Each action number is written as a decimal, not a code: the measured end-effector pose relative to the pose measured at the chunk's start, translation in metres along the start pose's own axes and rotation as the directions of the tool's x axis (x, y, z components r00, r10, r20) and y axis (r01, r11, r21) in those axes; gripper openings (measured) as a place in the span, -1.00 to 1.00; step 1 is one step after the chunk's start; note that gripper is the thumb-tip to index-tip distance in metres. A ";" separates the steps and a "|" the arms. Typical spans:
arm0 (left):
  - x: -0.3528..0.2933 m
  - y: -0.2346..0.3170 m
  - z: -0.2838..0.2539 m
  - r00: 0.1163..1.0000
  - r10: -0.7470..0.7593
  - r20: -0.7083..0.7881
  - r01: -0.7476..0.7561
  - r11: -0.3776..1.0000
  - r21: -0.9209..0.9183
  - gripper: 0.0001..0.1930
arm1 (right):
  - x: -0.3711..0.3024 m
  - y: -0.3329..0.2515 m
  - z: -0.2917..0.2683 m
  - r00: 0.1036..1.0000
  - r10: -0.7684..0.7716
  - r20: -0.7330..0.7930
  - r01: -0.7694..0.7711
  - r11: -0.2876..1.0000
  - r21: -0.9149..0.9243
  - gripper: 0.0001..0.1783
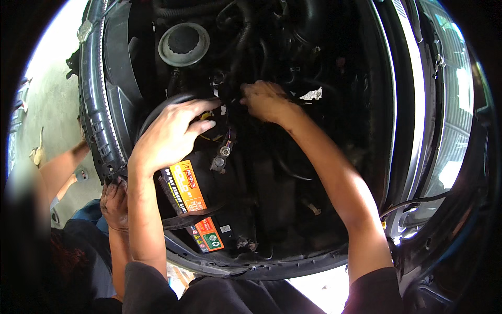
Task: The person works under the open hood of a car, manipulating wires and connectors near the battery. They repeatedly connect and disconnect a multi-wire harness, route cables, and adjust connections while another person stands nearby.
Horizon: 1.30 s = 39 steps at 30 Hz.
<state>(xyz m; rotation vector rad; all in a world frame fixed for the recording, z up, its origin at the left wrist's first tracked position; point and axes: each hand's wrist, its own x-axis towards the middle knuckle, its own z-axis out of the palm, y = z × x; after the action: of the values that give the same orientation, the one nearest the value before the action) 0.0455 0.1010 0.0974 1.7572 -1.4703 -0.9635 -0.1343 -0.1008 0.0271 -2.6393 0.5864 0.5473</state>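
My left hand (167, 133) reaches over the near end of a car's engine bay. Its thumb and index finger are apart, close to a small yellow part (206, 115) and a metal battery terminal clamp (225, 151). Below it is a black car battery (238, 188) with an orange label (194, 201). Farther right, my right hand (265, 99) is lowered into the dark middle of the bay. Its fingers are curled, and their tips fade into shadow, so what they hold, if anything, is hidden.
A round, light-rimmed part (184, 45) sits at the far left. The car's front crossmember (102, 104) runs along the left, where another person's hand (114, 203) rests. A black strap (188, 220) crosses the battery. The windshield (452, 104) is at right.
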 end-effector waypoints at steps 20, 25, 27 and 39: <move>0.005 -0.087 0.052 0.896 -0.286 0.340 0.263 0.958 0.114 -0.29 | 0.029 -0.005 0.111 0.834 0.192 0.517 -0.188 0.980 -0.061 -0.66; 0.017 -0.090 0.060 0.802 -0.349 0.484 0.298 0.937 0.183 -0.35 | 0.032 -0.001 0.118 0.875 -0.086 0.476 0.087 0.996 0.020 -0.65; 0.019 -0.087 0.057 0.794 -0.321 0.516 0.270 0.947 0.173 -0.36 | 0.037 -0.004 0.121 0.860 -0.116 0.497 0.085 0.993 0.085 -0.60; 0.017 -0.070 0.042 0.899 -0.129 0.418 0.150 0.988 -0.017 -0.20 | 0.063 0.024 0.172 0.899 -0.139 0.416 -0.021 0.933 0.359 -0.51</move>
<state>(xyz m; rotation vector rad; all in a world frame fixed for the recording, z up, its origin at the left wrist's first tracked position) 0.0474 0.0947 0.0147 1.7085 -1.5701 -1.5129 -0.1415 -0.0654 -0.1538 -2.0909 0.4129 0.8897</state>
